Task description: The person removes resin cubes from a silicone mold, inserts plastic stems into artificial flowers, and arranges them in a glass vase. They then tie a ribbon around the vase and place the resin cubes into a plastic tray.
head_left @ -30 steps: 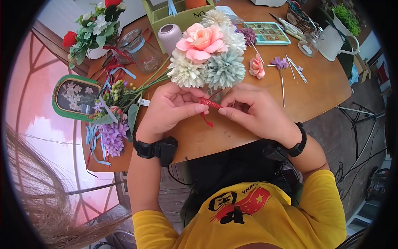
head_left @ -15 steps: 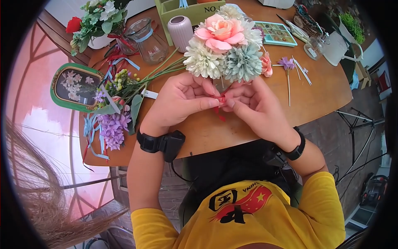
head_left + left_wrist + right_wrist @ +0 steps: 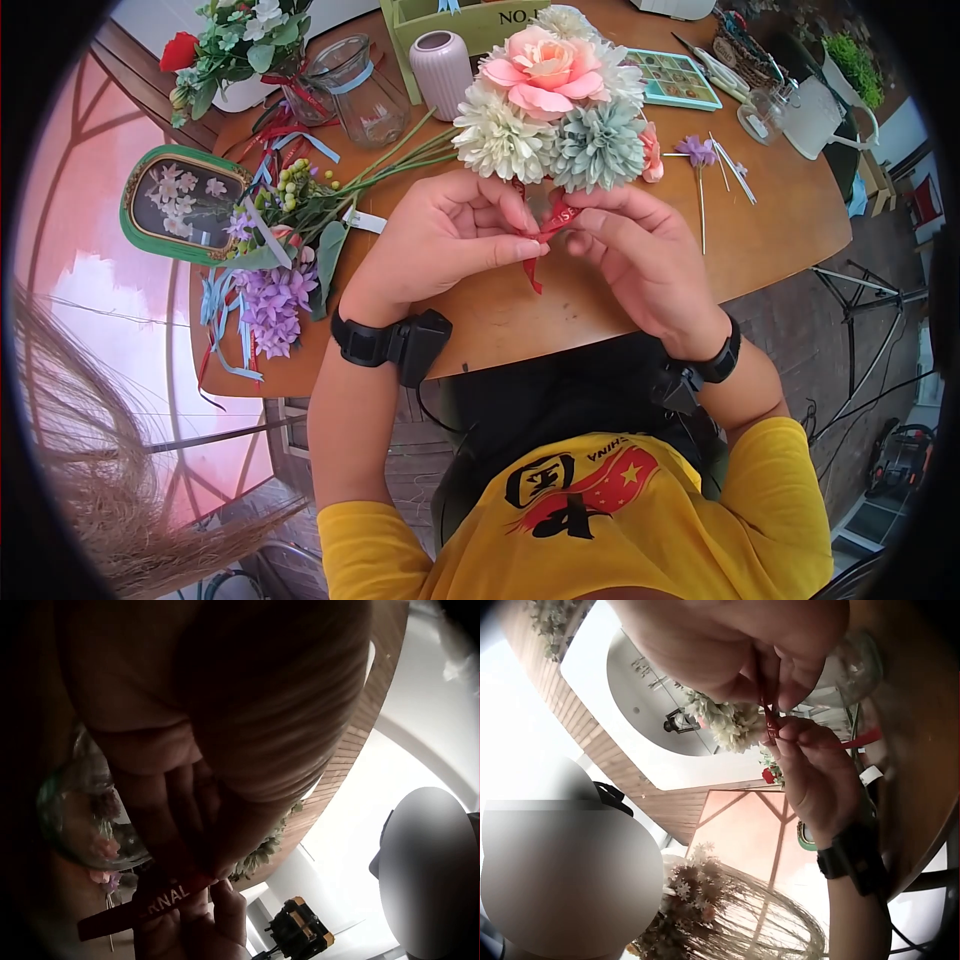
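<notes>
A red ribbon (image 3: pixel 562 214) with pale lettering runs between the two hands, in front of a bouquet. My left hand (image 3: pixel 450 235) pinches it between thumb and fingertips, a tail hanging below. On the other side my right hand (image 3: pixel 648 265) grips the lettered stretch between thumb and forefinger. Just behind the fingers rise a pink rose (image 3: pixel 545 75), white blooms (image 3: pixel 505 138) and a blue-grey bloom (image 3: pixel 600 147). Their stems are mostly hidden by the hands. In the right wrist view a clear glass vessel (image 3: pixel 868 667) shows beyond the hands. The left wrist view is dark, but the ribbon's letters (image 3: pixel 171 898) are readable.
Left of the hands lie purple flowers (image 3: pixel 275 305) with long green stems, beside a green-framed flower picture (image 3: pixel 130 205). A ribbed pink vase (image 3: pixel 440 80) and a glass jar (image 3: pixel 368 105) stand behind. At right are a purple flower pick (image 3: pixel 700 152) and a compartment box (image 3: pixel 668 80).
The hands came close together at the ribbon, then the right hand drew a little right, leaving a lettered stretch showing between them. The head view also shifted, moving the bouquet rightward.
</notes>
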Tool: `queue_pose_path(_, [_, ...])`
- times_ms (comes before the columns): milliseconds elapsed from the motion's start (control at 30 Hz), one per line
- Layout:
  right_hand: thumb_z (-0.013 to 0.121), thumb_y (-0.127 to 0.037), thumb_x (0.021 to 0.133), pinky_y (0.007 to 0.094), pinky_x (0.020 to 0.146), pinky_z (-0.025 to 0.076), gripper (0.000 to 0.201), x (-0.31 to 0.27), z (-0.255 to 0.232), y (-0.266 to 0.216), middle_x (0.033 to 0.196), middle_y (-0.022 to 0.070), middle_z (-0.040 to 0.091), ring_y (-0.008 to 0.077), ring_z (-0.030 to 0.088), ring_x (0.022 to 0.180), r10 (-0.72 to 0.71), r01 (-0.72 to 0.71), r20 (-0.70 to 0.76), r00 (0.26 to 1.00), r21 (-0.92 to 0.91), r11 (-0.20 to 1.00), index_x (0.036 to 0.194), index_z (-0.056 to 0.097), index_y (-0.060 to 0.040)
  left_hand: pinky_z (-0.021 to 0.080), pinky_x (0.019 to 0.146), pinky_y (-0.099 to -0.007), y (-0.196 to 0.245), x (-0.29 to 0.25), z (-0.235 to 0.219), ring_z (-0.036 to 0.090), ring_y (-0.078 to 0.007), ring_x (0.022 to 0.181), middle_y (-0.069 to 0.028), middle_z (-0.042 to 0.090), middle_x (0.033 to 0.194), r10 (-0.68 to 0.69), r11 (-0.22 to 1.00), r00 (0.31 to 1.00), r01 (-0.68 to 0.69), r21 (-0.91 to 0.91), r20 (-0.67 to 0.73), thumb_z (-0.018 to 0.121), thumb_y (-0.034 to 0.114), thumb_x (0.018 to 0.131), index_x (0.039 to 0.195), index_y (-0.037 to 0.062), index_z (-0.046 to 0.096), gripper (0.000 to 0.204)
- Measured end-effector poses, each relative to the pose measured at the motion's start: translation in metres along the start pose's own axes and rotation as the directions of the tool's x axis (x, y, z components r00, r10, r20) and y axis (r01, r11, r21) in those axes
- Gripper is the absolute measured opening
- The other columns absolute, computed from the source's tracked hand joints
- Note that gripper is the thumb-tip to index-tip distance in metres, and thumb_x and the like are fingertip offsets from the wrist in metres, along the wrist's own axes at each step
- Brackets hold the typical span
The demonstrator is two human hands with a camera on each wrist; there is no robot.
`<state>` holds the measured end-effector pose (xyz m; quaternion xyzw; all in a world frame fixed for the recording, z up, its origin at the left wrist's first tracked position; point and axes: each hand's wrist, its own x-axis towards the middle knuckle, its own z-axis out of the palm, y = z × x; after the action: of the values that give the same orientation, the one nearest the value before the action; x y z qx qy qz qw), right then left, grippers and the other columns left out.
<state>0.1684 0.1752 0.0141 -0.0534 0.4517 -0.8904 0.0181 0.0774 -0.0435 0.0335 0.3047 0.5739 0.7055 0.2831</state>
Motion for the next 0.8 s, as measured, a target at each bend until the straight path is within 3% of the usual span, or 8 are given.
queue_pose_path(167, [0.066,-0.003,0.1,0.0202,0.067,0.044,0.018,0.001,-0.002,-0.002,0.108,0.0031,0.071,0.0045,0.061,0.088,0.064,-0.064,0.014,0.998,-0.013,0.998,0.118,0.066,-0.0022,0.06,0.089,-0.0337,0.0,0.0,-0.001,0.072,-0.0196,0.097,-0.01,0.07,0.104,-0.015,1.0,1.0,0.015,0.024,-0.006,0.075,-0.005,0.089,0.104,-0.0028,0.063,0.018])
queue_pose_path(267, [0.067,-0.004,0.099,0.019,0.064,0.04,0.017,0.002,0.005,-0.009,0.108,0.0023,0.07,0.0023,0.056,0.081,0.065,-0.066,0.03,0.997,0.052,0.996,0.116,0.066,-0.004,0.06,0.088,-0.0337,0.0,0.001,-0.002,0.072,-0.0192,0.097,-0.0101,0.07,0.105,-0.008,1.0,1.0,0.008,0.008,-0.01,0.074,-0.005,0.09,0.107,-0.0031,0.063,0.02])
queue_pose_path(533, [0.067,-0.012,0.102,0.0199,0.062,0.037,0.014,0.0,-0.013,-0.011,0.098,-0.0037,0.063,0.0017,0.047,0.076,0.097,-0.088,0.072,0.993,-0.126,0.988,0.115,0.065,-0.0067,0.059,0.09,-0.0331,0.001,0.003,-0.004,0.07,-0.0185,0.101,-0.0117,0.071,0.114,0.026,0.998,0.995,-0.02,0.06,-0.098,0.071,-0.006,0.092,0.12,-0.0043,0.063,0.03])
queue_pose_path(633, [0.067,-0.014,0.103,0.0194,0.063,0.037,0.013,-0.003,-0.017,-0.014,0.1,-0.0046,0.062,0.0017,0.045,0.076,0.07,-0.064,0.024,0.997,-0.18,0.982,0.114,0.065,-0.0075,0.057,0.092,-0.0323,0.001,0.006,0.001,0.069,-0.0177,0.102,-0.0114,0.071,0.115,0.097,0.994,0.975,-0.087,0.06,-0.198,0.07,-0.007,0.092,0.122,-0.0042,0.062,0.031])
queue_pose_path(800, [0.065,-0.018,0.104,0.0176,0.066,0.037,0.013,-0.003,-0.034,-0.017,0.1,-0.0071,0.06,0.0007,0.045,0.079,0.002,-0.02,-0.068,0.998,-0.27,0.963,0.112,0.065,-0.0085,0.057,0.09,-0.0316,-0.005,0.009,-0.01,0.069,-0.0168,0.098,-0.0103,0.071,0.112,0.106,0.993,0.977,-0.094,0.071,-0.186,0.068,-0.006,0.093,0.119,-0.0029,0.064,0.027])
